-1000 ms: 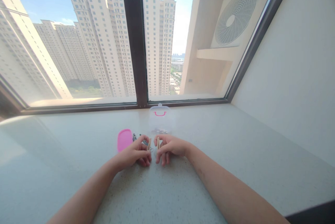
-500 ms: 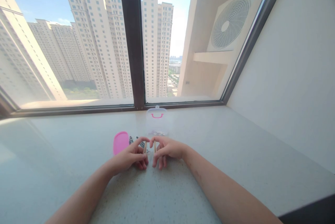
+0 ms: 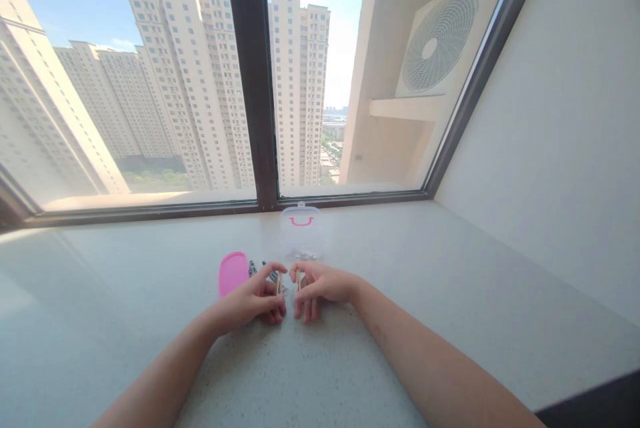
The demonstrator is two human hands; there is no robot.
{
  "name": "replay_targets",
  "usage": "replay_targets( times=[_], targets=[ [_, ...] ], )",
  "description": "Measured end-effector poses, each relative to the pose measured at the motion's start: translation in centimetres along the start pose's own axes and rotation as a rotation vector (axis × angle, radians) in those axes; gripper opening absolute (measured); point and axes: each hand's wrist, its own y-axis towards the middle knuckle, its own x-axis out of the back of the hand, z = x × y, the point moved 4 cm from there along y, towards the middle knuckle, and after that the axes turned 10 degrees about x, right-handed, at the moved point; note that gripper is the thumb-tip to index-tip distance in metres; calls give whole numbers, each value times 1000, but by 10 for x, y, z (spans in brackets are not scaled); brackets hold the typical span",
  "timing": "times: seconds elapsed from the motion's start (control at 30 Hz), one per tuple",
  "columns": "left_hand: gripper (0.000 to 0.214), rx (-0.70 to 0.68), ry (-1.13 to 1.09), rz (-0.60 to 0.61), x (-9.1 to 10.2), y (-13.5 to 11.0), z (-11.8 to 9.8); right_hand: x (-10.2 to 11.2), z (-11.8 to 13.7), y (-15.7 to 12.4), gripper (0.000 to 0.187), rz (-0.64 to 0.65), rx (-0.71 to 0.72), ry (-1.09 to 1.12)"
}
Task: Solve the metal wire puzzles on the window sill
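Observation:
My left hand (image 3: 257, 296) pinches a slim, tan-gold strip-like piece (image 3: 279, 283) between thumb and index finger, holding it upright. Opposite it, my right hand (image 3: 320, 287) grips a similar slim tan-gold piece (image 3: 299, 281) the same way. A narrow gap separates the two hands, and the pieces stand roughly parallel without touching. What kind of thing they are is too small to make out. Just behind my left hand lie small black-and-white patterned items (image 3: 253, 268), partly hidden by the fingers, beside a pink lid or tray (image 3: 233, 273).
A clear plastic box (image 3: 301, 236) with a pink handle stands beyond my hands, with small items at its bottom. All this rests on a pale speckled sill (image 3: 290, 375). Behind it is a dark-framed window (image 3: 267, 198); a white wall (image 3: 560, 148) closes the right side.
Both hands keep their pinch on the pieces. My right fingertips have shifted slightly away from the left ones, and the pieces look a little narrower. The view has moved very slightly.

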Motion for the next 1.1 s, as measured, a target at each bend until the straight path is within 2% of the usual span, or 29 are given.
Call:
replay_targets(
  times=[0.37,0.87,1.1],
  targets=[
    [59,-8,-5,20,-1,0,0,0,-2,-1,58,-28,-21,-36],
    [65,-32,-49,66,0,1,4,-1,0,0,53,-52,-36,-105],
    [60,-31,-54,81,1,2,5,-3,4,-1,50,-37,-30,-169]
  ],
)
